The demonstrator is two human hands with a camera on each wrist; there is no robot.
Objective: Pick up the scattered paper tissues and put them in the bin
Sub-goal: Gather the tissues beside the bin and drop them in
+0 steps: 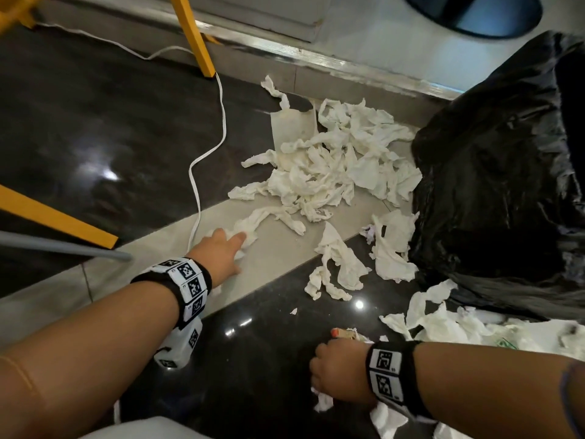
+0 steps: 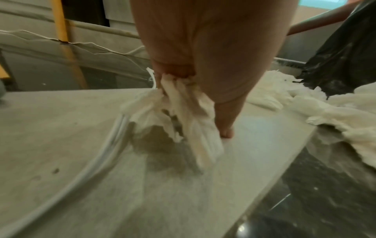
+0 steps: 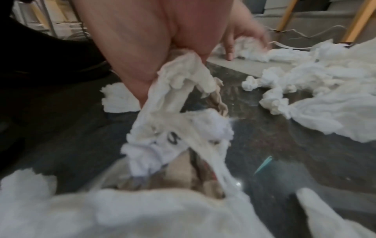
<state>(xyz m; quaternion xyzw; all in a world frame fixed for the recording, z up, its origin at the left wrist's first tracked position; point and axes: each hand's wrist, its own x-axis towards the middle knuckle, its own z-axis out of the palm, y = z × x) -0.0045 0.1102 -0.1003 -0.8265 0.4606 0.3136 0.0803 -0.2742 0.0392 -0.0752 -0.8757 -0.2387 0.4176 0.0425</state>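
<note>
The left hand (image 1: 221, 253) has its grip closed on a crumpled tissue (image 2: 183, 116), bunched in curled fingers with one finger straight down to the pale floor strip (image 1: 278, 261); the right hand (image 1: 340, 372) clutches a wad of tissues (image 3: 175, 112) low over the dark glossy floor (image 1: 259, 343). Only the wrist views show both grips from below. The main tissue pile (image 1: 332, 163) lies farther off, its right edge against the black bin bag (image 1: 500, 185). A white cable (image 1: 202, 160) runs just left of the left hand, yellow legs (image 1: 196, 36) beyond it; open floor lies between the hands.
</note>
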